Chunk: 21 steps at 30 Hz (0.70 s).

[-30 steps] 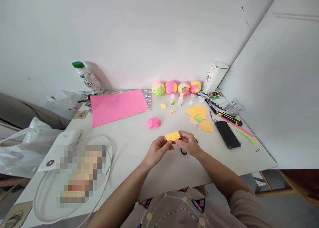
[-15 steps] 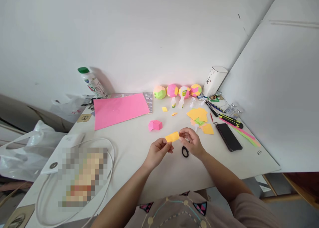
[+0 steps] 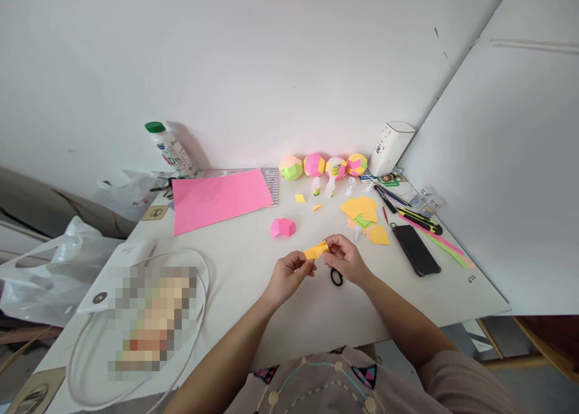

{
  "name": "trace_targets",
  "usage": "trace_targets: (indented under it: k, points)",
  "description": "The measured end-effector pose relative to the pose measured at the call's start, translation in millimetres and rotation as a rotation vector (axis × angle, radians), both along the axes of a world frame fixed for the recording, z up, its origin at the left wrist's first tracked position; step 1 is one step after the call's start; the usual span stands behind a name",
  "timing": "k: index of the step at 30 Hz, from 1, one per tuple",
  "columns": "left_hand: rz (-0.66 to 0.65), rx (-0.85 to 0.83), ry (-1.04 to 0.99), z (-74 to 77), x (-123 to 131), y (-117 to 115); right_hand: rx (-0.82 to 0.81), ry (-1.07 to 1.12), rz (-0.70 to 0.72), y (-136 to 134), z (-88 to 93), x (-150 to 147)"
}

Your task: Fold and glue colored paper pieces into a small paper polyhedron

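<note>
A small piece of yellow paper (image 3: pixel 313 252) is held between my two hands above the desk. My left hand (image 3: pixel 292 274) pinches its left end. On the right end, the fingers of my right hand (image 3: pixel 346 258) are closed, and the paper bends up there. Scissors (image 3: pixel 336 276) lie just under my right hand, with only a black handle loop showing. Beyond my left hand sits a pink faceted paper shape (image 3: pixel 283 227). Yellow paper pieces (image 3: pixel 359 207) are piled past my right hand, with green and peach ones among them.
Several faceted paper balls (image 3: pixel 313 165) line the wall behind glue bottles (image 3: pixel 316 187). Pink paper (image 3: pixel 221 200) lies back left near a green-capped bottle (image 3: pixel 170 151). A black phone (image 3: pixel 416 250) and cutters (image 3: pixel 418 219) lie right; a white cable (image 3: pixel 205 293) loops at left.
My right hand has closed on the right end of the yellow paper. That end, flat before, now curls upward. My left hand keeps its pinch, slightly farther right.
</note>
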<state>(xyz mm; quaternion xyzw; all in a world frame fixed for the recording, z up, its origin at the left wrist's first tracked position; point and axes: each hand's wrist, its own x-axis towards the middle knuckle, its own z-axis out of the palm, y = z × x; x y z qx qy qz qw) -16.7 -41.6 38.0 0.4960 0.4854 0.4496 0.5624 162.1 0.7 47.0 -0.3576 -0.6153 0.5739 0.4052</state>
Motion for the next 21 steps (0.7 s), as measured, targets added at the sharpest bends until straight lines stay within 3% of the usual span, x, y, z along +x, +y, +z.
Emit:
trace_targets:
  k: [5, 13, 17, 21]
  points:
    - [-0.032, 0.02, -0.007, 5.1, -2, 0, 0.051, -0.016, 0.061, 0, 0.9, -2]
    - [-0.019, -0.04, -0.116, 10.0, -4, 1, 0.452, -0.113, 0.03, 4, -6.9, -3]
    - [-0.031, -0.072, -0.145, 9.9, -4, 1, 0.501, -0.119, 0.033, 5, -9.4, -4]
    - [0.059, -0.102, -0.104, 8.6, -5, 2, 0.552, -0.138, 0.042, 5, -9.5, -3]
